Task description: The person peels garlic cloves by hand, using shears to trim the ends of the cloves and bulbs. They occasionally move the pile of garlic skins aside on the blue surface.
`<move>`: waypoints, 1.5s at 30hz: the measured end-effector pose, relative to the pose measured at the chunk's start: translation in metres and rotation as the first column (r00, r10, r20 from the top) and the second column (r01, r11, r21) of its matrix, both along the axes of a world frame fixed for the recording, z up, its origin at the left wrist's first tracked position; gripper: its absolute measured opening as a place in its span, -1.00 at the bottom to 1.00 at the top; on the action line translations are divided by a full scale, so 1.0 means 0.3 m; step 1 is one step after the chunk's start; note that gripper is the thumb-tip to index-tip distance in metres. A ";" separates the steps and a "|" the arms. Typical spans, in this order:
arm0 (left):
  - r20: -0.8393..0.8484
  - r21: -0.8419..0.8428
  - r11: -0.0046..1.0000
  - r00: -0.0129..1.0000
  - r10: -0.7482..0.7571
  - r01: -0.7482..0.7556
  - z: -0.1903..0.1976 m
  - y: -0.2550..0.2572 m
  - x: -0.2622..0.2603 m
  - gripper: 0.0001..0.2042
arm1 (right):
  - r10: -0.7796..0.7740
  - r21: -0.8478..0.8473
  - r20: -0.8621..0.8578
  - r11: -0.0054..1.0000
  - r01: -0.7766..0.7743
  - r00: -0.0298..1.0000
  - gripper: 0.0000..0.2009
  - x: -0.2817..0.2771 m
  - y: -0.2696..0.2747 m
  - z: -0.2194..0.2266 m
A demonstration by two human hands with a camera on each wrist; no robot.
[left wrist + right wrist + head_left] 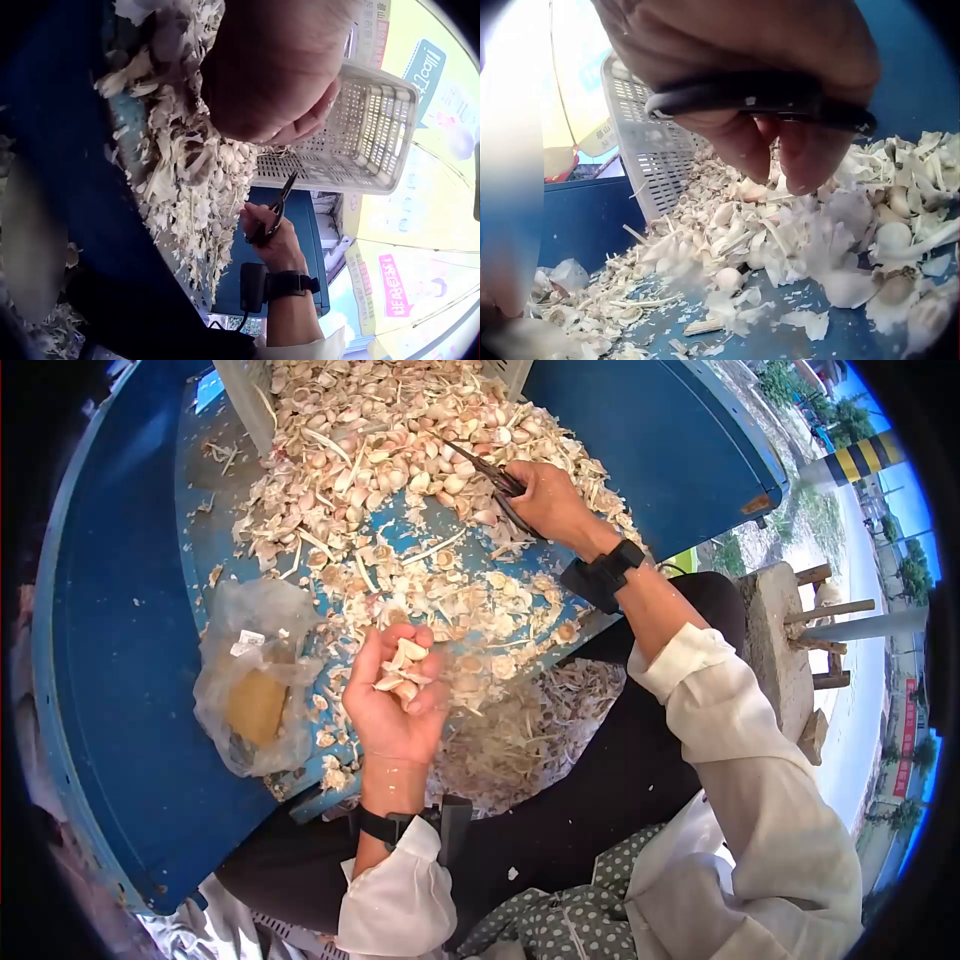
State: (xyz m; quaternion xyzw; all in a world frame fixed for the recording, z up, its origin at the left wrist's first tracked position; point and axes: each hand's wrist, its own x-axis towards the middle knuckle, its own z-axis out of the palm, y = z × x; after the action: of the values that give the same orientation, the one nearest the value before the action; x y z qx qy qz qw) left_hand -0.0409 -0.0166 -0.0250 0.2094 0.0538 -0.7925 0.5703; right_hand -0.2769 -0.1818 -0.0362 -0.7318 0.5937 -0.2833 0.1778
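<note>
My left hand [392, 718] is turned palm up over the near part of the blue table, its fingers curled round several peeled-apart garlic cloves [407, 678]. Farther off to the right, my right hand [553, 503] holds a pair of black scissors [484, 468] by the handles, the blades pointing to the left over the garlic pile [400, 450]. From the right wrist, the dark handle loops [739, 95] show around the fingers, and the fingertips hang close above loose cloves and skins. The cloves in my left palm are hidden in the left wrist view.
A clear plastic bag [262, 670] with a brownish lump inside lies at the left. Behind the pile stands a white perforated basket [375, 135], tipped on its side. Raised blue walls [650, 440] flank the table. Papery skins [520, 735] lie heaped below the near edge, beside dark-trousered legs.
</note>
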 end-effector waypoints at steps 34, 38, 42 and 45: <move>0.236 -0.159 0.987 0.972 0.018 0.020 -0.013 -0.010 0.026 -0.75 | 0.386 0.224 0.488 0.812 -0.539 0.783 -0.75 0.312 0.216 0.291; 0.292 -0.155 0.988 0.956 0.027 0.020 -0.016 -0.009 -0.010 -0.76 | 0.347 0.256 0.267 0.874 -0.414 0.899 -0.72 0.285 0.268 0.240; 0.444 -0.152 0.988 0.890 0.103 -0.038 -0.001 0.007 -0.040 -0.76 | 0.364 0.169 0.308 0.889 -0.426 0.879 -0.80 0.312 0.301 0.204; 0.559 -0.152 0.987 0.819 0.128 -0.050 0.007 0.009 -0.035 -0.71 | 0.434 -0.035 0.154 0.900 -0.434 0.887 -0.77 0.335 0.329 0.198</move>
State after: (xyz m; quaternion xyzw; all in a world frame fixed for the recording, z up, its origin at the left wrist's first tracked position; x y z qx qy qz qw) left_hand -0.0514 -0.0139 -0.0230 0.3950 -0.1599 -0.6687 0.6093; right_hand -0.1765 -0.0829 0.0232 -0.8212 0.3990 -0.2934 0.2832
